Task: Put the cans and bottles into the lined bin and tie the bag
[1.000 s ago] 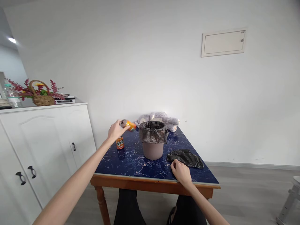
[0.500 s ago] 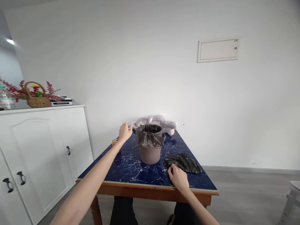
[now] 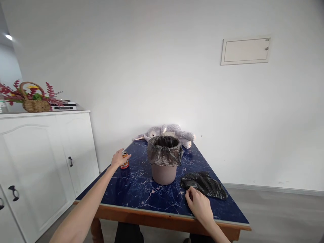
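My left hand (image 3: pixel 118 158) reaches over the left side of the blue marbled table (image 3: pixel 141 189) and curls around a small orange can (image 3: pixel 125 160) that stands upright there. My right hand (image 3: pixel 198 204) rests near the table's front edge with its fingers loosely curled, just short of a crumpled black plastic bag (image 3: pixel 204 184). A brown bin (image 3: pixel 164 163) lined with a black bag stands in the middle of the table, between my two hands.
A grey plush toy (image 3: pixel 168 132) lies at the far end of the table against the white wall. A white cabinet (image 3: pixel 43 158) stands to the left, with a wicker flower basket (image 3: pixel 32 101) on top.
My left hand held an orange can at the bin's rim, let it go, then moved back left and down to the second can on the table. My right hand stayed in place.
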### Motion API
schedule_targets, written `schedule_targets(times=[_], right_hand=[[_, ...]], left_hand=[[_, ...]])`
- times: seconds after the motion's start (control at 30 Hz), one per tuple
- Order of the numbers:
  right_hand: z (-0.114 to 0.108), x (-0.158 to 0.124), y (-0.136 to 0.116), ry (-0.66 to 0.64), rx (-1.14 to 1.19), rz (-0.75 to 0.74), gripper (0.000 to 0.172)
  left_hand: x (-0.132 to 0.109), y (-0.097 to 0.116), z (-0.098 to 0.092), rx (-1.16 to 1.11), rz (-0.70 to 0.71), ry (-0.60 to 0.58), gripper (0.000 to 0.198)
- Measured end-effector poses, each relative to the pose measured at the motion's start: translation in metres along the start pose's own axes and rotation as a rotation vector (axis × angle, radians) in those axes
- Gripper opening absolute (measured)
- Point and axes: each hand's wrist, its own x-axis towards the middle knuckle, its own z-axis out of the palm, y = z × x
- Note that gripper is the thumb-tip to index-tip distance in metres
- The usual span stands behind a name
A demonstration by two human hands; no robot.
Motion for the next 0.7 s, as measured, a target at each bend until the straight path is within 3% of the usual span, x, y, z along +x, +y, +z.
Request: schedule_targets(times=[0.13, 0.23, 0.37, 0.5, 0.6, 0.7], right_hand=[[0.001, 0.0, 0.002, 0.003, 0.001, -0.004, 0.027], [0.001, 0.0, 0.003, 0.0, 0.008, -0.004, 0.026], [0.001, 0.001, 0.004, -0.004, 0.017, 0.0, 0.026], [0.002, 0.002, 0.003, -0.001, 0.018, 0.006, 0.026], [0.0, 0.002, 0.001, 0.006, 0.011, 0.012, 0.024], [-0.004, 0.002, -0.002, 0.014, 0.002, 0.017, 0.024]], left_hand=[[-0.012, 0.018, 0.032, -0.063, 0.04, 0.001, 0.044], [-0.019, 0.039, 0.036, -0.132, 0.087, 0.028, 0.041], [-0.013, 0.079, -0.004, -0.26, 0.166, 0.217, 0.054], [-0.004, 0.137, -0.055, -0.399, 0.353, 0.37, 0.074], [-0.009, 0.184, -0.068, -0.452, 0.529, 0.297, 0.076], [-0.023, 0.217, -0.062, -0.441, 0.661, 0.165, 0.08]])
